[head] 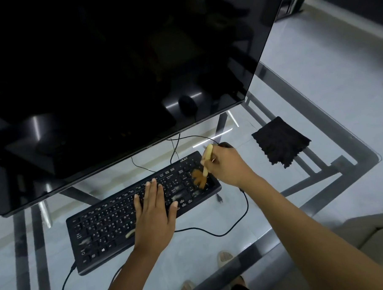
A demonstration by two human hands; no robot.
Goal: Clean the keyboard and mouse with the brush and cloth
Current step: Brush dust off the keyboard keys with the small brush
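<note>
A black keyboard lies at an angle on the glass desk. My left hand rests flat on its middle keys, fingers spread. My right hand grips a brush with a pale wooden handle; its brown bristles press on the number pad at the keyboard's right end. The black mouse peeks out just behind my right hand, mostly hidden. A folded black cloth lies on the glass to the right, apart from both hands.
A large dark monitor leans over the back of the desk, close above the keyboard. Black cables loop across the glass desk in front of the keyboard. The desk's corner is at the right. Feet show through the glass below.
</note>
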